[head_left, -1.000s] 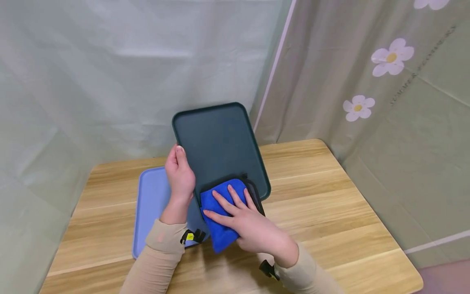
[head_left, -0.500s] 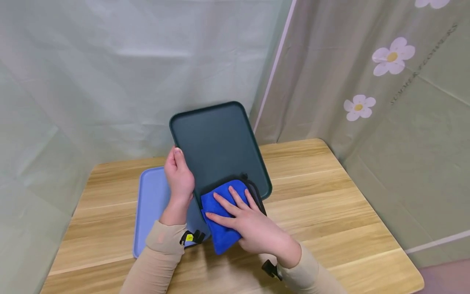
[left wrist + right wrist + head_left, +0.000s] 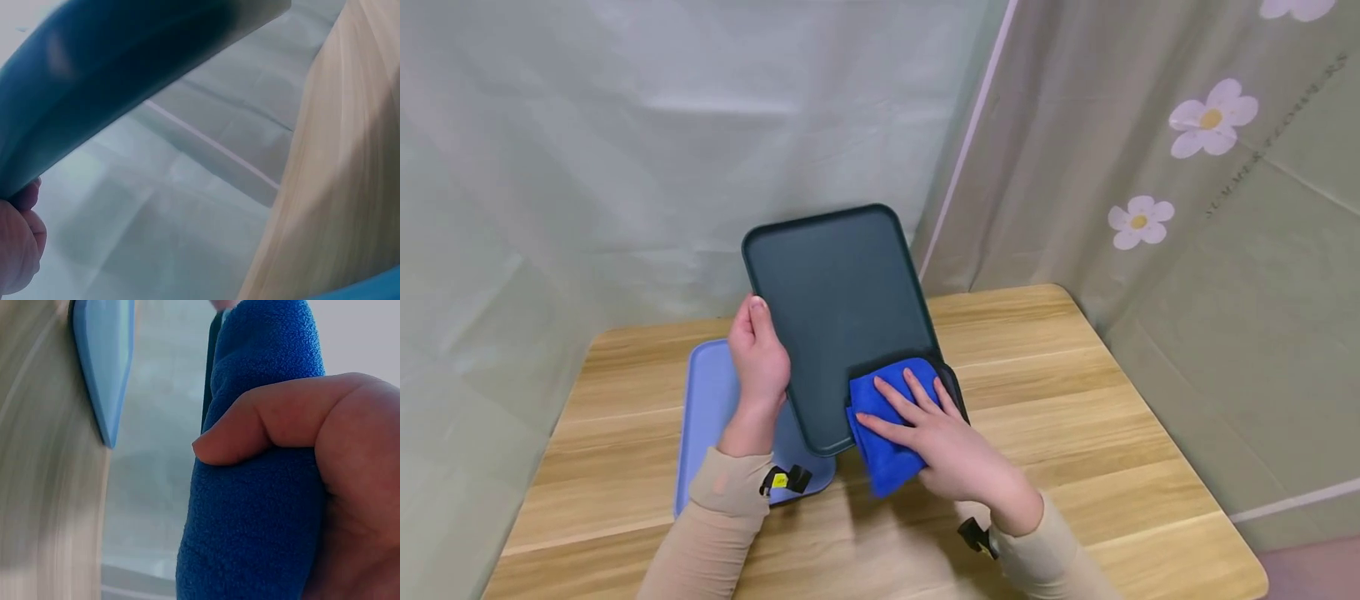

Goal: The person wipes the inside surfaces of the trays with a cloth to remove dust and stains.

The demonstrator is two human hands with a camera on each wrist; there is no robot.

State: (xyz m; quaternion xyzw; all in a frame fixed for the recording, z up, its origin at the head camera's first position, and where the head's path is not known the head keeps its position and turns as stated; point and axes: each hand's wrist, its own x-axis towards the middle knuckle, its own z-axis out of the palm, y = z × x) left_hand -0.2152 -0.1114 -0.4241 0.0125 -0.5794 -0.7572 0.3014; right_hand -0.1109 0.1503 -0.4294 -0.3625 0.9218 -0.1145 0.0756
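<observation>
A dark green tray (image 3: 842,308) is held up at a tilt over the table by my left hand (image 3: 760,358), which grips its left edge, thumb on the near side. Curled fingers show under the tray rim in the left wrist view. My right hand (image 3: 958,450) spreads its fingers over a folded blue cloth (image 3: 883,467) at the tray's lower right corner. In the right wrist view, the thumb (image 3: 231,437) bends over the cloth, clasping it. A dark edge shows beside the cloth at the tray's right side; what it belongs to is unclear.
A light blue tray (image 3: 703,417) lies on the wooden table (image 3: 1075,417), partly under the left forearm and the green tray. Pale curtains (image 3: 662,167) hang behind and to both sides, with white flowers printed on the right one. Each wrist wears a black strap-mounted device.
My right hand and the blue cloth have slid right along the tray's lower end, uncovering its lower left corner. The green tray and left hand have shifted slightly left.
</observation>
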